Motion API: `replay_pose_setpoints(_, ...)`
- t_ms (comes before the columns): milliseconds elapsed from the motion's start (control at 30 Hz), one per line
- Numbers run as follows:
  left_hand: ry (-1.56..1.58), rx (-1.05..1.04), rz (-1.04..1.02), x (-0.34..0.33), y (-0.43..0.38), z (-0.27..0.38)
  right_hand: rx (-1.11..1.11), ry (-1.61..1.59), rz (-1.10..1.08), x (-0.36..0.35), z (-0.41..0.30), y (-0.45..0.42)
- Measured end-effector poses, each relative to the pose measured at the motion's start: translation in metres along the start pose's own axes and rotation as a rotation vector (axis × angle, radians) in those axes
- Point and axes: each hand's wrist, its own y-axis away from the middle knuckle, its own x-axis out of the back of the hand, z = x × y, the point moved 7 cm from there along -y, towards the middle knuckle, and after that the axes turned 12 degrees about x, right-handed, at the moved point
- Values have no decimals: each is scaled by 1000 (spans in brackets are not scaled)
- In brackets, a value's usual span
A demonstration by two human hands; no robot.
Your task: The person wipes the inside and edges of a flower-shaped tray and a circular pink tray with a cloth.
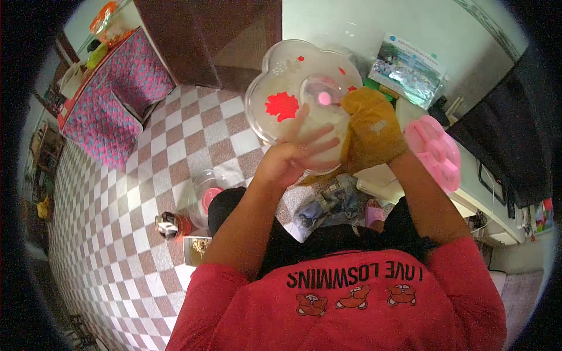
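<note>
A flower-shaped clear plastic lid (281, 77) with red flower prints and a pink centre knob is held up, tilted, in front of me. My left hand (285, 160) is at its lower edge, fingers spread across the plastic; they look pale and blurred, and whether they lie over or under it is unclear. Over my right hand hangs a mustard-yellow cloth (373, 131), pressed to the lid's right side; the cloth hides the fingers. A pink plastic compartment tray (432, 153) is just right of the cloth, by a white cabinet.
Crumpled blue-grey fabric (327, 204) lies below the lid, beside a pink slipper (374, 215). Left of my knee are a clear plastic container (213, 197), a jar (171, 226) and a box of peanuts (199, 246). The white cabinet (496, 208) lines the right; a quilted cover (118, 94) drapes furniture at left.
</note>
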Motion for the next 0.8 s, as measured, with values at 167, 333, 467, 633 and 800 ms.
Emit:
replay_pose_setpoints(167, -6, -5, 119, 4, -1, -7, 49, 138, -49, 15, -80, -10)
replay_pose_setpoints(333, 40, -4, 180, 14, -5, -19, 27, -170, 152, 29, -100, -14)
replay_pose_setpoints(467, -3, 4, 132, 6, -4, -19, 137, -255, 121, 41, -80, -14)
replay_pose_setpoints(633, -85, 86, 92, -4, -1, -14, 37, 27, -142, 29, -29, 1)
replay_pose_setpoints(800, -101, 14, 41, -12, 5, 5, -293, -379, -173, 67, -20, -6)
